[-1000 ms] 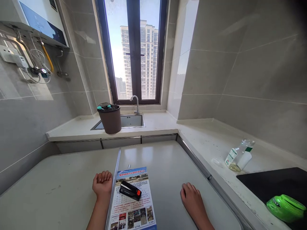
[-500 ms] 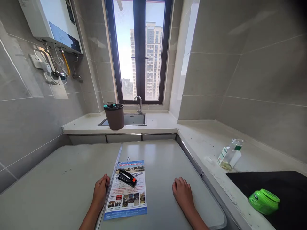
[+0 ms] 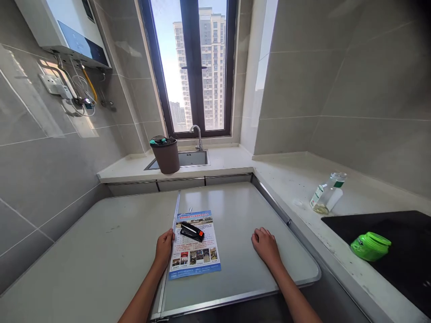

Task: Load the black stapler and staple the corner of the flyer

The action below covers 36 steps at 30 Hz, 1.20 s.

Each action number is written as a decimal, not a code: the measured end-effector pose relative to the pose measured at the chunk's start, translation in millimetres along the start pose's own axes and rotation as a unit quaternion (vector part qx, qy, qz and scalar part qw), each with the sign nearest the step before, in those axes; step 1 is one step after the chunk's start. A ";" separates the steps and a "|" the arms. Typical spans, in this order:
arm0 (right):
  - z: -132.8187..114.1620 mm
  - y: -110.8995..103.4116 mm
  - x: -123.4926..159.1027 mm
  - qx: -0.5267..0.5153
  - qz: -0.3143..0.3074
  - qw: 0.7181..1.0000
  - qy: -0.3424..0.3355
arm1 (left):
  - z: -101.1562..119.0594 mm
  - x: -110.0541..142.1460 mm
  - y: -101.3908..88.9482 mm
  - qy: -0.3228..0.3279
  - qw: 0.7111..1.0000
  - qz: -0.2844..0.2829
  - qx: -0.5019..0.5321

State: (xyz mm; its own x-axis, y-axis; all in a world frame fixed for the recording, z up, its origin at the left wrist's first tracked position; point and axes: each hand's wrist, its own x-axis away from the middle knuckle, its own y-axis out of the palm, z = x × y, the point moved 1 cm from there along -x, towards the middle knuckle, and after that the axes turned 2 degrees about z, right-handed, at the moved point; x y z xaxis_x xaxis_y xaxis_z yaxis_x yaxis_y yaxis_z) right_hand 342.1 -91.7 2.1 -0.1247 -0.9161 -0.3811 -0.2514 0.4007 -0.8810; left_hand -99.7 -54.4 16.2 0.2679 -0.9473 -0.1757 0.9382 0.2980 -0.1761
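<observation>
On the light table point(image 3: 242, 251) lies a printed flyer point(image 3: 195, 269) with small photos and blue bands. A black stapler point(image 3: 192, 231) with an orange-red tip rests on its upper half, slanting down to the right. My left hand point(image 3: 164, 246) sits by the flyer's left edge, fingers curled in; whether they touch the paper I cannot tell. Farther right, my right hand point(image 3: 266, 244) rests on the table in a loose fist, away from the flyer and stapler. Nothing shows in either hand. Small thin bits, perhaps staples point(image 3: 190, 209), lie just above the flyer.
A brown bucket point(image 3: 167, 157) stands at the sink point(image 3: 193, 158) under the window. Along the right counter point(image 3: 283, 179) are a clear glass jar point(image 3: 328, 195) and a green container point(image 3: 370, 246), the latter on a black panel point(image 3: 400, 269). A metal seam point(image 3: 170, 264) divides the table.
The camera view has tilted down, so the table's front edge now shows. Both hands keep about the same places beside the flyer, and the stapler has not moved on it.
</observation>
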 end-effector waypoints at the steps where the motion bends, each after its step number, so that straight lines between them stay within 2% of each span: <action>1: -0.1 -1.0 -0.6 -0.009 0.000 1.000 0.005 | -0.6 -0.2 -0.2 0.000 1.000 -0.002 -0.003; 14: 4.1 -2.6 -3.2 -0.049 -0.004 0.998 0.028 | 4.9 0.3 -1.0 0.000 1.000 -0.002 -0.020; 23: 4.4 -1.7 -2.9 -0.059 0.010 0.998 0.022 | 5.0 0.5 -4.6 -0.010 0.998 0.035 0.051; 28: -2.0 -6.0 1.6 -0.059 0.017 0.998 -0.004 | 2.7 0.2 -5.4 -0.016 0.996 0.032 0.078; 31: -27.6 -10.2 9.3 -0.094 0.012 0.992 -0.082 | 1.0 -0.4 -5.1 -0.021 0.995 0.028 0.094; 33: -59.4 -9.0 13.7 -0.169 0.018 0.977 -0.131 | -0.5 -1.9 -4.9 -0.022 0.993 0.028 0.110; 36: -122.5 5.3 12.9 -0.310 0.005 0.943 -0.119 | -3.1 -5.8 -5.5 -0.022 0.988 0.045 0.145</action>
State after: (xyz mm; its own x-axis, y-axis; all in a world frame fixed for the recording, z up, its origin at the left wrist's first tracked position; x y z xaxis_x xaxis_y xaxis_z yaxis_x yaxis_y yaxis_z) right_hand 221.6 -99.7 26.8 0.0707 -0.8600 -0.5054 -0.7731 0.2729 -0.5726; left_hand -107.1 -50.2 15.2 0.3570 -0.9243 -0.1354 0.9315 0.3414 0.1253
